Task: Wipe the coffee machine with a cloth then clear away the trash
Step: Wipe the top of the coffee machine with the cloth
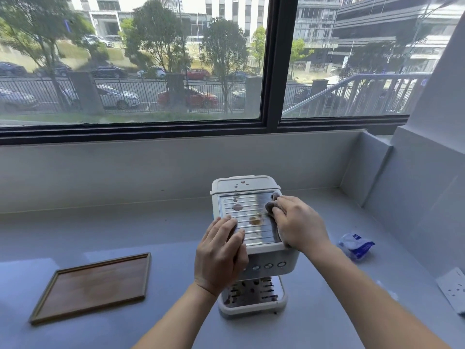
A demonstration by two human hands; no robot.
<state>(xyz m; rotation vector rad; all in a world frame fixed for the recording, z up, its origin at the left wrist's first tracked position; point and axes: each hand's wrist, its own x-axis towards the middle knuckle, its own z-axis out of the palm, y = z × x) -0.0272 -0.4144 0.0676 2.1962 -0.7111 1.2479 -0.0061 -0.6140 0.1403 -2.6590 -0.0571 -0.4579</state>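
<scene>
Grey crumpled cloth (271,205), bunched under the right hand (299,222) with fingers curled on it, bears on the white plastic coffee machine (251,210) top at 3 o'clock, the left hand (221,253) flat at 8 o'clock, fingers together, evidently steadying; blue-and-white crumpled wrapper (356,244) lies beyond, 3 o'clock.

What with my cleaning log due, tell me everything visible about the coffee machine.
The coffee machine is white plastic, upright on the counter. Brown spots mark its ribbed metal top plate and rear lid; round buttons in front, a stained drip tray below. The left hand rests on its left edge; the right hand holds a cloth against its right.
</scene>
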